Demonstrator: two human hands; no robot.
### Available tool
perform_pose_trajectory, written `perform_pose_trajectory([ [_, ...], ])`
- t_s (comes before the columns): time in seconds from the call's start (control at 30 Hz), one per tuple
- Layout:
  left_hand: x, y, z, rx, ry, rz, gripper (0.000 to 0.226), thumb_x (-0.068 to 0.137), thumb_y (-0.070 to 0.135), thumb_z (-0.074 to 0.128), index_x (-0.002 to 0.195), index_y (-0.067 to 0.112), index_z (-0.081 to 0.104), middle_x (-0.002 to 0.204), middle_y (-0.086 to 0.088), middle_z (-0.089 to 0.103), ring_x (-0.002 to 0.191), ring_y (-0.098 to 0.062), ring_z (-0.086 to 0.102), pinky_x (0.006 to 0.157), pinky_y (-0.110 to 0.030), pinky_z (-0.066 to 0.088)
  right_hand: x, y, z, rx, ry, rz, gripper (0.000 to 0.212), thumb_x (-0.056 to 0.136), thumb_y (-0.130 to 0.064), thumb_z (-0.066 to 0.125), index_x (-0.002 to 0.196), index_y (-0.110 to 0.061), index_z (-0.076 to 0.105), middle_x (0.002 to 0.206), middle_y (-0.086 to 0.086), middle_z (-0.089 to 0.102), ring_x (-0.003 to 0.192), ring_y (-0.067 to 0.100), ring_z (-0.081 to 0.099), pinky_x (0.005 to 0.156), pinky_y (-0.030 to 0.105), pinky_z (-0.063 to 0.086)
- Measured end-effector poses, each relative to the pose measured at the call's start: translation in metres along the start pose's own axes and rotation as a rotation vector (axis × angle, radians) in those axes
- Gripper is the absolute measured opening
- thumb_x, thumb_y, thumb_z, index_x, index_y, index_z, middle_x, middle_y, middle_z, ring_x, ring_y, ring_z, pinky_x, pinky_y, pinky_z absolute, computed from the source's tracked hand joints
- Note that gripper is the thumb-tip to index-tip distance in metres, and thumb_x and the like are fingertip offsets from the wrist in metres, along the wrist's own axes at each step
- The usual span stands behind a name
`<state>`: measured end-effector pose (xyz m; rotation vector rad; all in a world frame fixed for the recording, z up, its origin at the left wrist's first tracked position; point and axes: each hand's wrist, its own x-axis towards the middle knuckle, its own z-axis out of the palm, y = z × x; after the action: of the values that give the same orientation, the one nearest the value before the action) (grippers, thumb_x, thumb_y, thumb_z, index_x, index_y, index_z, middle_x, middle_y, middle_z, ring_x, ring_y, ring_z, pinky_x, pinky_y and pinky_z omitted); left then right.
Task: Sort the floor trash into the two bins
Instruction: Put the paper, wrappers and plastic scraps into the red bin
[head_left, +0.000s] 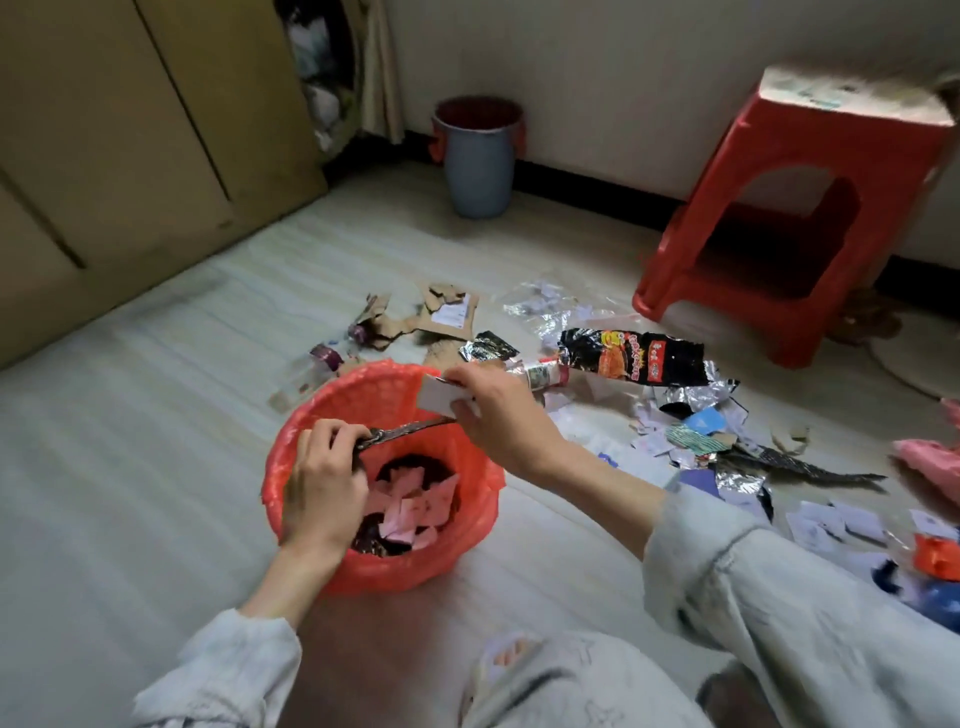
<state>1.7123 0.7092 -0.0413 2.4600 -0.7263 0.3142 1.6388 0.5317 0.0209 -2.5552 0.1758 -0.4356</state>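
A bin lined with a red bag stands on the floor in front of me, with pink paper scraps inside. My left hand is over its left rim and grips one end of a thin dark strip that stretches across the opening. My right hand hovers at the far right rim and holds a small white box. A second bin, grey-blue with a dark red liner, stands by the back wall. Floor trash spreads to the right: a black noodle wrapper, foil pieces, torn cardboard and paper scraps.
A red plastic stool stands at the right with cardboard on top. Wooden cabinet doors line the left side. A pink bag lies at the right edge. My knees are at the bottom of the view.
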Motion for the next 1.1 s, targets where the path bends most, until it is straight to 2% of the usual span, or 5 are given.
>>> perform_pose_trajectory([
  [0.1, -0.006, -0.023, 0.008, 0.058, -0.204, -0.129, 0.053, 0.071, -0.005, 0.066, 0.121, 0.006, 0.053, 0.122, -0.015, 0.047, 0.117, -0.033, 0.048, 0.097, -0.042, 0.042, 0.016, -0.006, 0.028, -0.044, -0.217, 0.038, 0.039, 0.086, -0.003, 0.049, 0.124, -0.006, 0.05, 0.123, 0.014, 0.057, 0.114, 0.029, 0.051, 0.088, 0.037, 0.041],
  [0.2, -0.009, -0.031, 0.018, 0.077, -0.444, -0.202, 0.074, 0.08, 0.016, 0.068, 0.142, 0.011, 0.027, 0.149, -0.015, 0.019, 0.14, -0.03, 0.02, 0.115, -0.038, 0.021, 0.008, 0.004, 0.045, -0.117, -0.483, 0.067, 0.049, 0.085, -0.01, 0.054, 0.133, -0.009, 0.044, 0.133, 0.011, 0.05, 0.121, 0.028, 0.048, 0.096, 0.035, 0.041],
  [0.33, -0.008, -0.015, 0.016, 0.017, -0.428, -0.113, 0.062, 0.087, 0.016, 0.06, 0.142, 0.013, 0.03, 0.152, -0.01, 0.019, 0.142, -0.024, 0.017, 0.117, -0.035, 0.017, -0.008, 0.015, 0.031, -0.174, -0.625, 0.128, 0.046, 0.09, -0.015, 0.049, 0.135, -0.01, 0.041, 0.13, 0.016, 0.051, 0.12, 0.033, 0.048, 0.097, 0.04, 0.042],
  [0.67, -0.007, 0.127, 0.021, -0.229, -0.525, 0.365, 0.039, 0.091, 0.014, 0.051, 0.129, 0.015, 0.046, 0.129, -0.004, 0.048, 0.122, -0.02, 0.046, 0.102, -0.029, 0.033, -0.114, 0.056, -0.085, -0.274, -0.494, 0.505, 0.049, 0.095, -0.031, 0.045, 0.14, -0.017, 0.033, 0.132, 0.012, 0.054, 0.118, 0.03, 0.05, 0.093, 0.036, 0.043],
  [1.1, -0.048, 0.278, 0.135, -0.063, -0.9, 0.685, 0.039, 0.092, 0.019, 0.052, 0.13, 0.019, 0.046, 0.135, -0.003, 0.041, 0.126, -0.019, 0.038, 0.105, -0.028, 0.032, -0.243, 0.173, -0.193, -0.476, -0.429, 0.769, 0.042, 0.095, -0.029, 0.044, 0.135, -0.015, 0.038, 0.13, 0.013, 0.054, 0.116, 0.031, 0.053, 0.093, 0.042, 0.046],
])
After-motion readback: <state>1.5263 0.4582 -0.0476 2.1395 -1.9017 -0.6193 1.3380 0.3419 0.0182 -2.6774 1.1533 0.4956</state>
